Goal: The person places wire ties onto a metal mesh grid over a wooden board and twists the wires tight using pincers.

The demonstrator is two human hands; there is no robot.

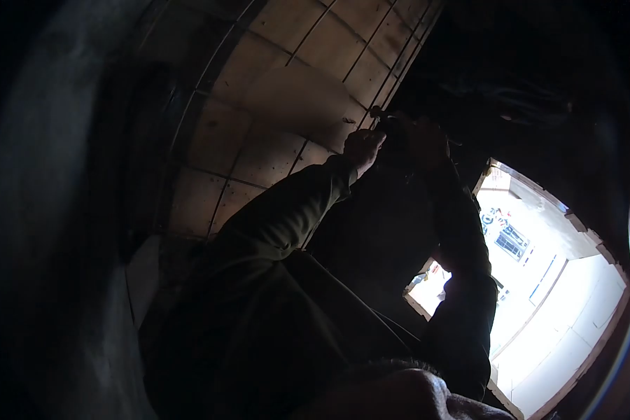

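1. I have dimly lit tiles across the upper left and middle of my view, with dark joints between them.
2. Well to their right, past a dark stretch, a bright opening with ragged edges shows pale surfaces beyond.
3. My left sleeve slants up in front of the tiles; my right sleeve passes just beside the opening.
4. A smaller gap glows left of the right sleeve.
5. My left hand is by the tiles' right edge, fingers bent; I can't tell whether they grip anything.
6. My right hand is near it, in shadow; I can't tell whether its fingers are clenched or released.
7. A dark tool, as far as this murk lets me judge, shows just above the left hand.
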